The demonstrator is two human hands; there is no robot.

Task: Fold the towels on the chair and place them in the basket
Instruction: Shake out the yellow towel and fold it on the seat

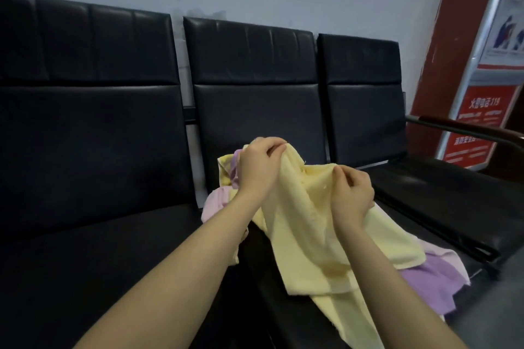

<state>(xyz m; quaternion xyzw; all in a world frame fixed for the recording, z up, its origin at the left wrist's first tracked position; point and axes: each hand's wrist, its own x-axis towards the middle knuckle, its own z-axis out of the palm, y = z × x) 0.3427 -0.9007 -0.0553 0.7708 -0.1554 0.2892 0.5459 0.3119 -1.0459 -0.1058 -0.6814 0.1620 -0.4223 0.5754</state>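
Pink towel [216, 204] just left of the left wrist, on the black chair seat [297, 306]. Left hand [256, 168], fingers curled, pinches the top edge of the yellow towel [309, 224], lifted above the seat. Towel hangs down from the fingers between both hands. Right hand [351, 195], fingers curled, pinches the same edge, lower. Purple towel [425, 283] lies below and right of the right-hand fingers, partly under the yellow. Red sign [479, 122] far right.

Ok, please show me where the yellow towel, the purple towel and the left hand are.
yellow towel [309, 224]: head view, on its hanging middle.
purple towel [425, 280]: head view, on its flat lower right part.
left hand [256, 167]: head view, on its back.
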